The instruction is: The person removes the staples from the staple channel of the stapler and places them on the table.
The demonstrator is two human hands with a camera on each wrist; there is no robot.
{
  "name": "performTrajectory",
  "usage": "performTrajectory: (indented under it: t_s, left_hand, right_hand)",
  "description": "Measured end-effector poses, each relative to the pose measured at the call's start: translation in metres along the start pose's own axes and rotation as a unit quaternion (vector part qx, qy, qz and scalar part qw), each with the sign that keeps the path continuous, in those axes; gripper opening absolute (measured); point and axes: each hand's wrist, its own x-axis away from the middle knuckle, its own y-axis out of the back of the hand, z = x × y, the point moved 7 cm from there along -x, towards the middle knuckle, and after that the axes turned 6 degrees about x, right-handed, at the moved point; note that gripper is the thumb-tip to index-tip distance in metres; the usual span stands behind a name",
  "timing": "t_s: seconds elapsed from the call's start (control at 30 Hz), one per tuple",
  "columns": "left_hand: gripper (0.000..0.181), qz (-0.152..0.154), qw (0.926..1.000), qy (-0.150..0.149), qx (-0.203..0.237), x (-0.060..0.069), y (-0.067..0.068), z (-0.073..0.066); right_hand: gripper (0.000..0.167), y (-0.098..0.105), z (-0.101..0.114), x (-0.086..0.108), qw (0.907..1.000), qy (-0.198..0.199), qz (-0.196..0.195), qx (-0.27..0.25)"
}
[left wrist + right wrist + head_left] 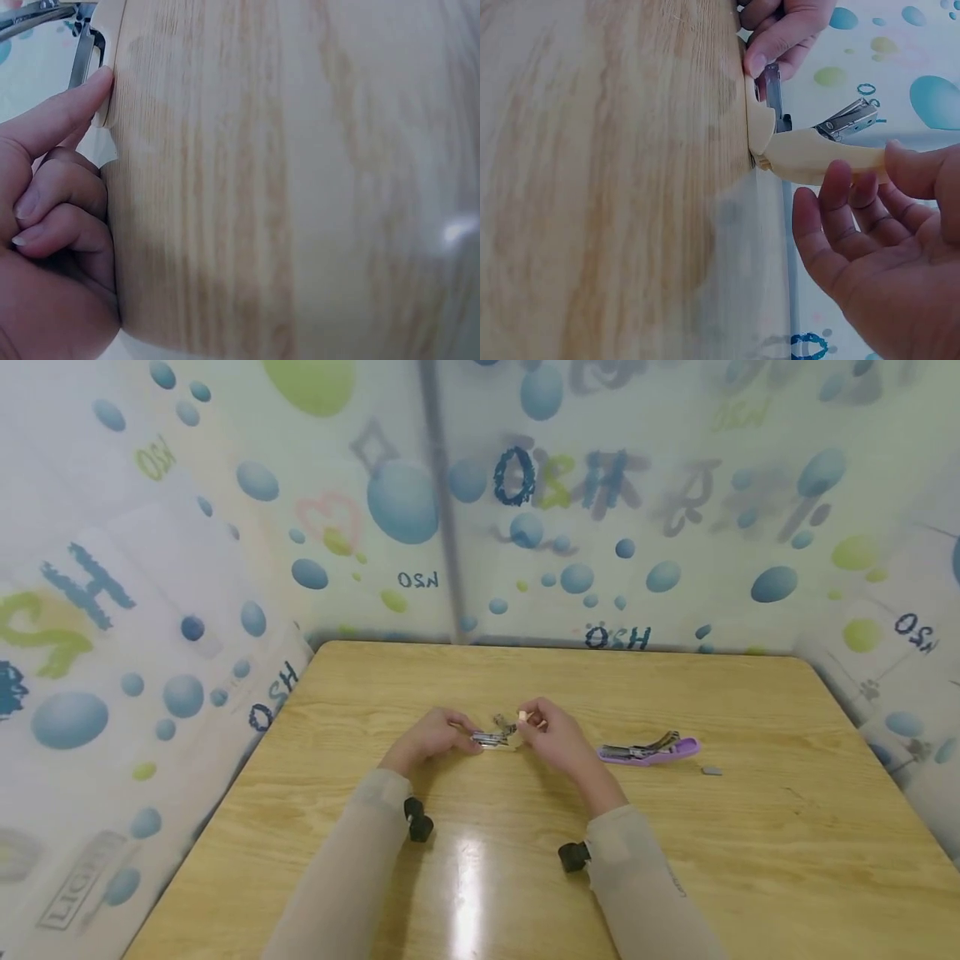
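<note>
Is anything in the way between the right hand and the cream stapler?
No, nothing visible: the right hand already pinches the cream stapler by the end of its raised half. The purple stapler lies off to the right, not between them.

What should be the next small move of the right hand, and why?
Perhaps the right hand should release the raised top of the cream stapler and fetch the small grey piece, possibly staples: the stapler is already open, the left hand holds its base, and the piece lies loose near the purple stapler.
</note>
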Motion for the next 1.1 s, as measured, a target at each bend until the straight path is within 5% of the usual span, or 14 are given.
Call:
performTrajectory:
  t_s: [1.1]
  left_hand:
    - [0.028,-0.001,0.9999,0.006,0.011,0.000,-0.002,0.003]
  right_hand:
    - [0.036,0.013,-0.032,0.015,0.9983,-0.058,0.002,0.012]
